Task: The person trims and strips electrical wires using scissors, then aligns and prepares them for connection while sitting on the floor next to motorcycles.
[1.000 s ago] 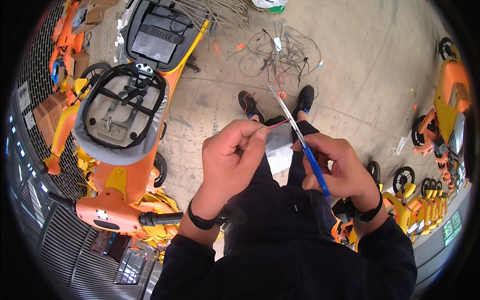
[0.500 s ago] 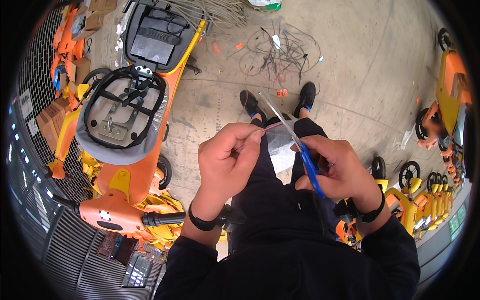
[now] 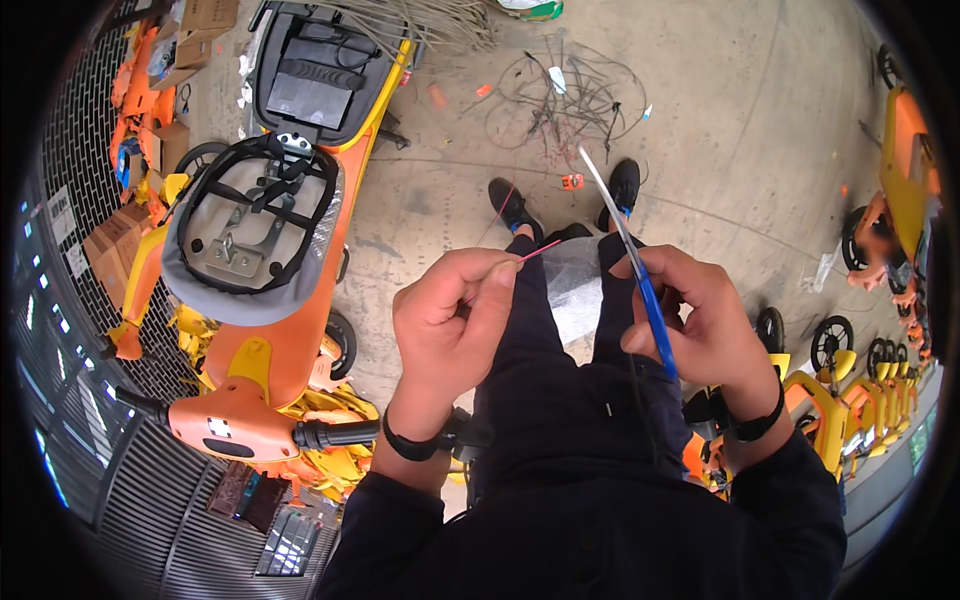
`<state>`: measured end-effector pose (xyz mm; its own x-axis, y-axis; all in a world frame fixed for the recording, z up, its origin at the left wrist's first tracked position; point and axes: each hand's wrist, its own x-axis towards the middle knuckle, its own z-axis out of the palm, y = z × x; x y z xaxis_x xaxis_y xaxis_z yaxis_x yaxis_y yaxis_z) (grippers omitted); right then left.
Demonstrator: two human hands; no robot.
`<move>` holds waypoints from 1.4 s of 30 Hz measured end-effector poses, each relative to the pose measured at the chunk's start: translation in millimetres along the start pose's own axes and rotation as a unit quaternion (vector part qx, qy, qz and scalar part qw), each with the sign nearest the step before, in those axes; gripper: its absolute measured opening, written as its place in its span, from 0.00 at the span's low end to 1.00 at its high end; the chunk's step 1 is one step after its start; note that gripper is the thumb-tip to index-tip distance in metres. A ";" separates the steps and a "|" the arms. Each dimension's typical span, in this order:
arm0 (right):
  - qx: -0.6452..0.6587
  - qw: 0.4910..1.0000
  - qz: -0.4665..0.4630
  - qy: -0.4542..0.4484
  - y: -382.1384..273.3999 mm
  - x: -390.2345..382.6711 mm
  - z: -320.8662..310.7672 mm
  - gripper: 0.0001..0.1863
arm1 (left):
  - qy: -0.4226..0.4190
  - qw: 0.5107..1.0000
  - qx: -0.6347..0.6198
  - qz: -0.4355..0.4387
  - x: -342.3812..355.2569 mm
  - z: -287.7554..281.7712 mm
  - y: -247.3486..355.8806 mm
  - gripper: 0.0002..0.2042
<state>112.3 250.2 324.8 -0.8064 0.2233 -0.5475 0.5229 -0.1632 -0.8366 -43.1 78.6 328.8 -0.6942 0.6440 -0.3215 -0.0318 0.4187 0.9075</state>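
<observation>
A: Locate the red wire (image 3: 540,250).
B: Just above and right of frame centre, its free end angled up to the right from the left hand (image 3: 450,325).
A: Left fingers?
B: Thumb and forefinger together, clamped on the wire.
A: Right hand (image 3: 705,315)?
B: Right of centre, fingers clamped on the blue-handled scissors (image 3: 655,318). The tips point up and slightly left, apart from the wire. From here I cannot tell whether the blades are parted.
A: Next items outward?
B: A whitish sheet (image 3: 573,300) shows between the legs of the dark trousers (image 3: 560,420). At top centre, a tangle of thin cables (image 3: 565,95) lies on the floor (image 3: 740,140).
A: Outer zones?
B: Left: an orange scooter (image 3: 270,362), seat (image 3: 225,230) underside exposed. Lower right: a row of yellow scooters (image 3: 820,410).
</observation>
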 end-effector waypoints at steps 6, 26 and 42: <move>-0.030 0.996 -0.061 -0.059 -2.3 1.1 5.8 0.32 | 0.000 1.000 -0.007 0.020 -1.2 5.3 2.1 0.03; -0.061 0.987 -0.145 -0.021 -0.3 3.2 10.9 0.27 | 0.009 0.999 0.016 0.031 -3.8 6.2 0.0 0.03; -0.073 0.985 -0.153 -0.023 0.2 7.9 10.3 0.26 | 0.005 0.999 0.017 0.031 0.5 6.2 1.9 0.03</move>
<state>103.1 242.0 320.5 -0.9420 0.1969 -0.2718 0.2856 0.0450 -0.9573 -39.0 83.7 328.7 -0.7019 0.6622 -0.2623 0.0358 0.4006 0.9156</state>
